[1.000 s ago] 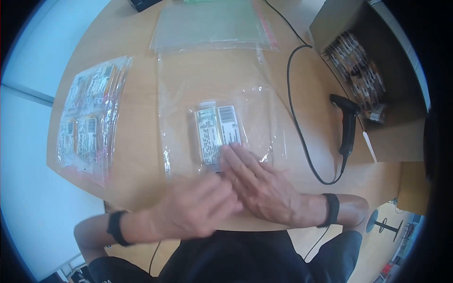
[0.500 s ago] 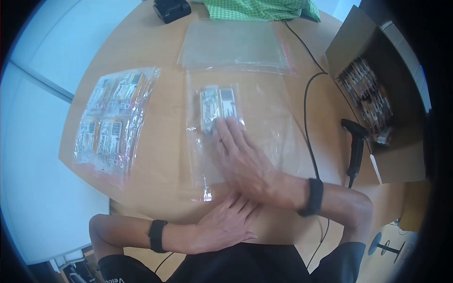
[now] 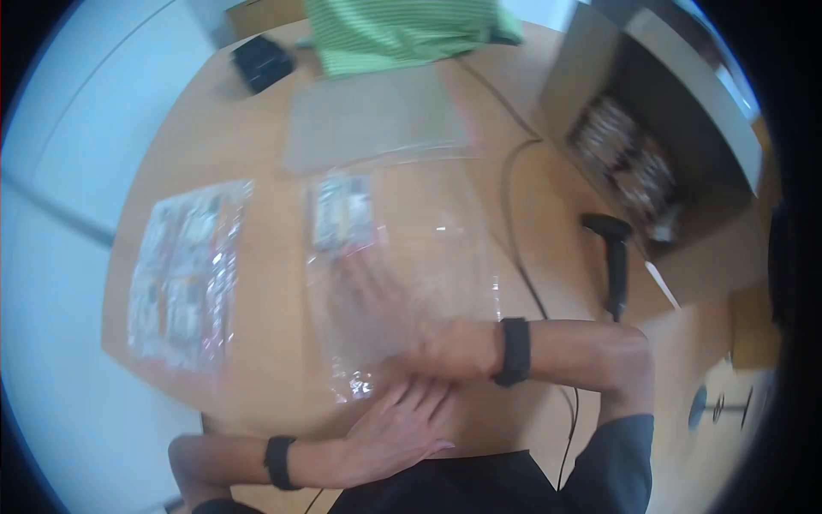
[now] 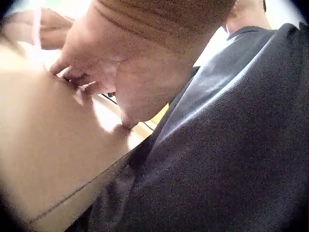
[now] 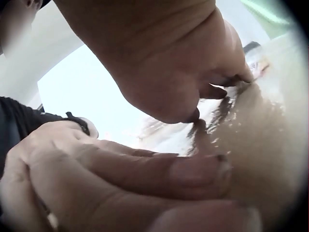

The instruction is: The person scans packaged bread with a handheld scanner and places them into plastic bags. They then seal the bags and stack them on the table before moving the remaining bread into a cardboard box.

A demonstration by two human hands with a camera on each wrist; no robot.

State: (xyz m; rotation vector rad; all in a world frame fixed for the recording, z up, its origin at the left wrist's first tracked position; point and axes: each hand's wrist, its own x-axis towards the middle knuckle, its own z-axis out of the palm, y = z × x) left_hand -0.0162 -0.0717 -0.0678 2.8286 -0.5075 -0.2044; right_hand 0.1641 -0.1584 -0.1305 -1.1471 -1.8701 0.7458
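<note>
A small pack with white labels lies in the upper left part of a large clear plastic bag, flat on the table. My right hand, blurred, rests over the bag with its fingers extended toward the pack's lower edge. Close below it, at the table's near edge, my left hand lies with fingers straight and holds nothing visible. In the right wrist view my right hand has bent fingertips down on shiny plastic, and my left hand fills the foreground. The left wrist view shows my left hand against the tabletop.
Filled bags of labelled packs lie at the left. Flat clear bags sit beyond the large bag, with green checked cloth and a black device behind. At the right are a scanner, its cable and a cardboard box of packs.
The small pack has shifted toward the bag's upper left corner, my right hand following. My left hand has dropped from beside the right to the table's near edge. The head view has shifted.
</note>
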